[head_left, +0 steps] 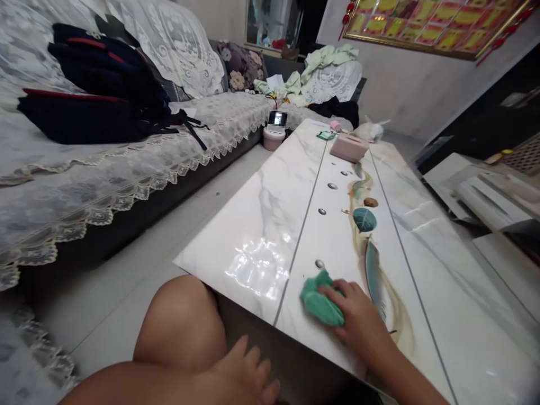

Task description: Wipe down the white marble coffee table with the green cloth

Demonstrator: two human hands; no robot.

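Note:
My right hand (pixel 358 318) presses a crumpled green cloth (pixel 321 302) against the glossy white marble-look table (pixel 261 236), near its front edge. The fingers curl over the cloth's right side. My left hand (pixel 247 374) rests on my bare knee at the bottom of the view, fingers loosely apart and holding nothing. A small metal stud (pixel 319 264) sits just above the cloth.
A pink tissue box (pixel 349 147) and a small green item (pixel 325 135) stand at the table's far end. A pink cup (pixel 273 137) sits beside the lace-covered sofa (pixel 126 163), which carries a dark backpack (pixel 97 84). White panels (pixel 485 191) lie on the right.

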